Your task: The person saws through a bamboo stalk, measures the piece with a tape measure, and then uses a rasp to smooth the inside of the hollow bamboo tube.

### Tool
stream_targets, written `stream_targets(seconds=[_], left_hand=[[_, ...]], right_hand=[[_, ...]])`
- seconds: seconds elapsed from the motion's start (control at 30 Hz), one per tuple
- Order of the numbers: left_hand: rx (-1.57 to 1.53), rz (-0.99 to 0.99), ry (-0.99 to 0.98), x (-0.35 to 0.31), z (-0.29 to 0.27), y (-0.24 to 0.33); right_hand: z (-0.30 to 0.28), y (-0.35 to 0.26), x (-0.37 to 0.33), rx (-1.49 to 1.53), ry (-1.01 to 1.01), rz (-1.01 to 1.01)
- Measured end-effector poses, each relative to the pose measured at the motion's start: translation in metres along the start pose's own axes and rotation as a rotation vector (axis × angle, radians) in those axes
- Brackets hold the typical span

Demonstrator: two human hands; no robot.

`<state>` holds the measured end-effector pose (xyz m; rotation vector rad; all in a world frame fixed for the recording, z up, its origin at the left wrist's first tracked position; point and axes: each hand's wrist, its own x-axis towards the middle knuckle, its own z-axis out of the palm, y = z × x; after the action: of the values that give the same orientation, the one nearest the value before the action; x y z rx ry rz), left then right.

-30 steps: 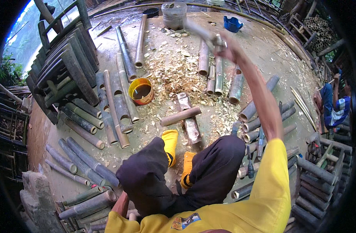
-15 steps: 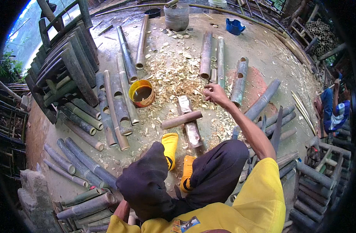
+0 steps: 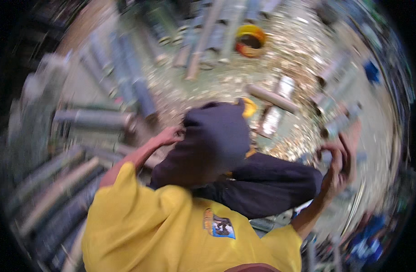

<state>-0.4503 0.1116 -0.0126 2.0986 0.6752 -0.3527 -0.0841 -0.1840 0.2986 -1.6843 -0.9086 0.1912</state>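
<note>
1. Two bare hands on my feed, and honestly it's all pretty smeared. The left hand [image 3: 173, 134] looks loosely curled beside the left knee of the dark navy cloth trousers [image 3: 212, 124]. I can't tell if it touches the fabric or has anything in it.
2. Right hand [image 3: 337, 165] is out past the right knee, fingers bent round. Too blurry for me to say whether it grips something.
3. Nearest thing to that one, as far as I can make out, is a grey-brown round bamboo tube [image 3: 338, 124] on the ground just beyond it.
4. Short brown bamboo tube [image 3: 272, 98] lies crosswise over a pale rough wooden block [image 3: 271, 122], ahead of the knees and well apart from both hands.
5. Farther out I've got a round yellow-and-red bucket [image 3: 250, 54], dark inside, beside scattered pale wood chips [image 3: 294, 50].
6. Over left, a thick grey bamboo tube [image 3: 94, 119] lies near the left hand.
</note>
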Motion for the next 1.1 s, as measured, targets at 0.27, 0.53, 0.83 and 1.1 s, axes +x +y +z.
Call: stream_targets(seconds=[0.27, 0.53, 0.83, 1.1], left_hand=[[0.147, -0.483, 0.861, -0.146, -0.024, -0.025], [0.143, -0.250, 0.607, -0.127, -0.013, -0.050], [-0.254, -0.004, 0.242, 0.030, -0.018, 0.078], [0.127, 0.530, 0.330, 0.250, -0.012, 0.176]], right_hand=[[-0.016, 0.096, -0.060, -0.348, -0.227, 0.433], [-0.075, 0.136, -0.075, -0.531, -0.201, 0.498], [0.072, 0.147, -0.071, -0.514, -0.324, 0.596], [0.156, 0.232, -0.112, -0.849, 0.041, 0.727]])
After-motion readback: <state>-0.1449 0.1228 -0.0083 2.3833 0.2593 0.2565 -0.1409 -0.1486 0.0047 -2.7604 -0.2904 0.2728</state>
